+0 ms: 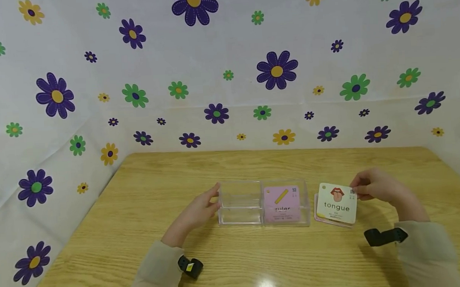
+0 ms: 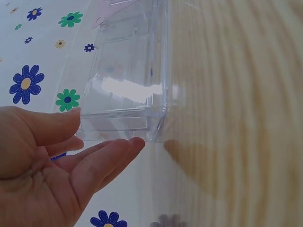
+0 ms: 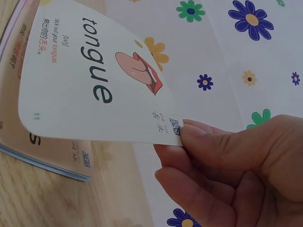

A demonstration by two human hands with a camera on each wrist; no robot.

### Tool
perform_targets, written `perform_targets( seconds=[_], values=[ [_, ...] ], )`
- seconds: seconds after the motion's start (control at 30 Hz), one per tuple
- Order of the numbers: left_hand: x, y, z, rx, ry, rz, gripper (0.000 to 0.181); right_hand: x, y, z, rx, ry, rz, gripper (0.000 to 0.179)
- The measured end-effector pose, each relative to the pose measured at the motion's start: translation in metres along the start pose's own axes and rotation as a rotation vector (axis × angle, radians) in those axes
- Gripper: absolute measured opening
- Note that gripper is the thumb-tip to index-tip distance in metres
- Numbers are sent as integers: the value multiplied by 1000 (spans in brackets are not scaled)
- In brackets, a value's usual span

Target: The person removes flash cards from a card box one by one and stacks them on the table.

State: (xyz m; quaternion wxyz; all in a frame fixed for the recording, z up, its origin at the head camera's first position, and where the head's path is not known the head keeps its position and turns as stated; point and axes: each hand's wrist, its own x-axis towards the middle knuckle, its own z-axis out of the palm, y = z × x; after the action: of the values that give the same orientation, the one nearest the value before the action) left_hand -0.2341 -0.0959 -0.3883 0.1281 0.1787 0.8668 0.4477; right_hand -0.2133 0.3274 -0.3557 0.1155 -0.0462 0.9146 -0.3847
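Between its thumb and fingertips my right hand [image 3: 227, 165] pinches one corner of a white "tongue" flashcard [image 1: 336, 204], which is tilted up over a small stack of cards [image 3: 52, 156] on the table. At the left end of a clear plastic box [image 1: 241, 216] with two compartments, my left hand [image 1: 198, 211] has its fingers extended, fingertips right at the end wall. A pink "ruler" flashcard [image 1: 282, 203] stands in the right compartment; the left compartment holds no card. In the left wrist view the thumb and fingertips meet the box's near end.
The wooden table [image 1: 169, 176] runs back to a white cloth [image 1: 225, 45] printed with flowers, which also hangs at the left and right sides. Each wrist wears a black strap device, one of them [image 1: 191, 266] on the left sleeve.
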Motion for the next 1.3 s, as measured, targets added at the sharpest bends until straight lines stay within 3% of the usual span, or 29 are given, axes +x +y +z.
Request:
perform_targets(
  seconds=[0.53,1.3],
  values=[
    [0,0,0,15,-4,13,55,7,1,8,-68,-24,113,11],
    [-1,1,-1,29,3,0,56,14,3,16,-123,-62,152,6]
  ],
)
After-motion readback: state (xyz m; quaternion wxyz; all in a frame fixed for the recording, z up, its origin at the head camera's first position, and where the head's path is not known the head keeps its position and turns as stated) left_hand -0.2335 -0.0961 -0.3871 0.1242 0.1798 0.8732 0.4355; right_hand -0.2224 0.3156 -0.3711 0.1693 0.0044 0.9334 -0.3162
